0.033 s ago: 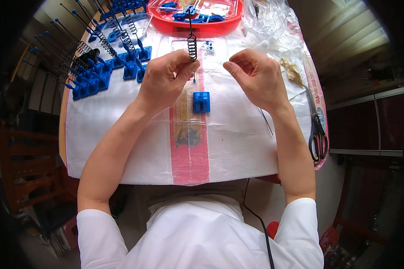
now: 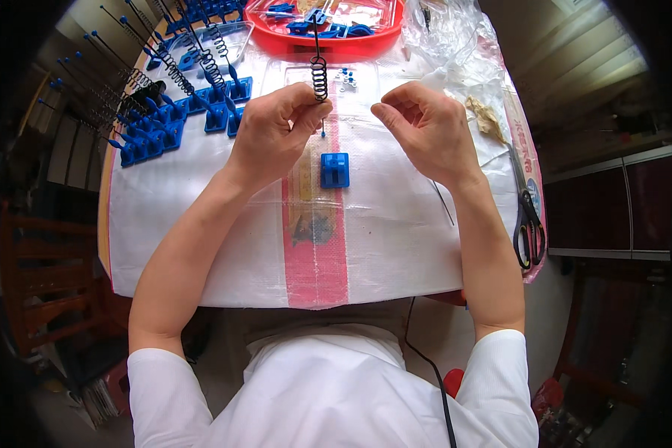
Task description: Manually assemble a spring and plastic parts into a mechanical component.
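Moved since the earlier frame: nothing visibly; both hands and everything on the table match it.
Head view, left hand (image 2: 270, 133): thumb and forefinger pinched around a black metal wire with a spring-like coil (image 2: 319, 75); the coil rises above the fingertips, and a short, blue-tipped end sticks out below.
Right hand (image 2: 434, 131): fingers curled, thumb and forefinger tips narrowly apart, well apart from the wire.
Blue block: a square blue plastic base with a raised middle (image 2: 334, 171), on the sheet's striped band, just below the wire's tip and apart from it.
Near edge: white woven sheet (image 2: 396, 254) stretches from the block to the table's rim, a forearm bounding each side.
Far edge: red plastic basin (image 2: 276, 45); small blue and white beads (image 2: 352, 83) lie nearer, between the hands.
Left edge: crowded rows of blue plastic bases with upright coiled wires (image 2: 153, 138), close beyond the left hand.
Right edge: black-handled metal scissors (image 2: 526, 200), outside the right forearm; crumpled clear plastic film (image 2: 455, 45) fills the far corner.
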Action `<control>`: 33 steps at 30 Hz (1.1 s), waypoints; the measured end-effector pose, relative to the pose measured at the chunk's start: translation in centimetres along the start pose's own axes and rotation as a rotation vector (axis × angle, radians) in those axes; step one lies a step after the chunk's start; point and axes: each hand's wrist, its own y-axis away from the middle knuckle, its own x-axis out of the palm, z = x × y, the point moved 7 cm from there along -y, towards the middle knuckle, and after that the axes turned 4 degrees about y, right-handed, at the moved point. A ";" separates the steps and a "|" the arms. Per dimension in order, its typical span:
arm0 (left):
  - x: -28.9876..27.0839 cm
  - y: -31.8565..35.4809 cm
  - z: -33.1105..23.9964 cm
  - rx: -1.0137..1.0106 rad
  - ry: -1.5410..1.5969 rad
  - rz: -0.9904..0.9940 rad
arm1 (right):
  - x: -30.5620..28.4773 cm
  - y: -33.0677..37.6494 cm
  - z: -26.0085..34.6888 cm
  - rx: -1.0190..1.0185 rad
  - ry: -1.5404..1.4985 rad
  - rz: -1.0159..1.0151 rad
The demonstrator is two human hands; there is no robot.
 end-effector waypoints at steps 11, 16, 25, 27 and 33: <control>0.1 -0.1 -0.4 -0.006 -0.020 0.023 | 0.3 0.3 -0.5 -0.019 0.054 0.001; -0.1 -0.1 -0.3 -0.017 0.020 0.005 | 0.6 0.5 0.2 -0.123 -0.033 0.107; -3.1 -0.2 -0.8 -0.021 0.099 -0.165 | 4.1 2.4 3.7 -0.216 -0.288 0.346; -3.6 0.0 -0.8 -0.012 0.108 -0.188 | 4.8 2.6 3.4 -0.224 -0.281 0.342; -4.2 0.0 -0.7 -0.018 0.091 -0.204 | 5.5 2.4 4.0 -0.277 -0.238 0.272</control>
